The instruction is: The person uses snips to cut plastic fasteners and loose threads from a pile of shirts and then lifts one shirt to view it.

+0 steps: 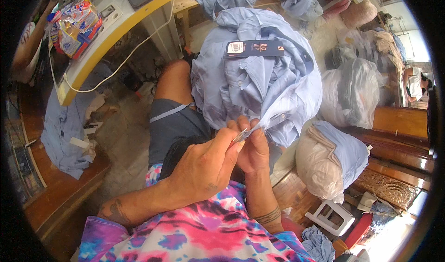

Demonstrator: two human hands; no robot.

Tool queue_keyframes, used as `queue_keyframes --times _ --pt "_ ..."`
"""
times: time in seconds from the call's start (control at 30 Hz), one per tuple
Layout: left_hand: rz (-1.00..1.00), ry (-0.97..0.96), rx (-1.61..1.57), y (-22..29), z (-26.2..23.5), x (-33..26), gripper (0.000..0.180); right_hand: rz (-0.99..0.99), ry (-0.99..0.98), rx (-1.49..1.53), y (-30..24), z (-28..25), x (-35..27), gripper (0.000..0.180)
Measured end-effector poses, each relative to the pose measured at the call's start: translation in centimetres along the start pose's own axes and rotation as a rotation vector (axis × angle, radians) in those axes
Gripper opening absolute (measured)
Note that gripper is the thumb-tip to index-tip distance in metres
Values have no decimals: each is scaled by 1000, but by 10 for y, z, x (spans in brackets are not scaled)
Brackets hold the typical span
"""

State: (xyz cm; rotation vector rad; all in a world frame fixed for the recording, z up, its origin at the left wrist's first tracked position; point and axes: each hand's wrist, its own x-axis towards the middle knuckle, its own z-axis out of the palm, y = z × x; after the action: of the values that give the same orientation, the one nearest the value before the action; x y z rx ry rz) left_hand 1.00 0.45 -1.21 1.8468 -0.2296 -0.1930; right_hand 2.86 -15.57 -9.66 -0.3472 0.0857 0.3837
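Note:
A light blue button-up shirt (259, 83) lies bunched across my lap, a dark hang tag (255, 49) resting on top of it. My right hand (255, 151) is closed, pinching an edge of the shirt between thumb and fingers near a button (282, 116). Close against it, my left hand (204, 162) is closed too. Between its thumb and forefinger sits a small shiny piece (240, 135), held right at the shirt's edge. Most of that piece is hidden by the fingers, so its kind cannot be made out.
A white table with a yellow edge (125, 35) stands at the upper left, bearing a colourful plastic packet (76, 28) and a white cable (134, 53). More blue garments (65, 127) hang at the left. Wrapped bundles (320, 157) and a plastic stool (331, 218) stand at the right.

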Motion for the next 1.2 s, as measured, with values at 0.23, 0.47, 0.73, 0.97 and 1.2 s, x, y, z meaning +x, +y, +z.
queue_keyframes --times 0.23,0.47,0.73,0.97,1.2 --pt "-59 46 19 4 1 4 24 -15 31 -116 -4 1 0 26" --pt "-90 51 -47 5 1 14 23 -90 255 -209 3 12 -7 19" --pt "-145 21 30 12 0 15 22 -2 225 -270 -11 5 -12 17" --pt "-160 16 -70 14 0 28 25 -61 184 -358 -18 12 -9 20" --pt "-290 -44 -244 16 -1 37 26 -87 193 -272 -9 5 -9 21"
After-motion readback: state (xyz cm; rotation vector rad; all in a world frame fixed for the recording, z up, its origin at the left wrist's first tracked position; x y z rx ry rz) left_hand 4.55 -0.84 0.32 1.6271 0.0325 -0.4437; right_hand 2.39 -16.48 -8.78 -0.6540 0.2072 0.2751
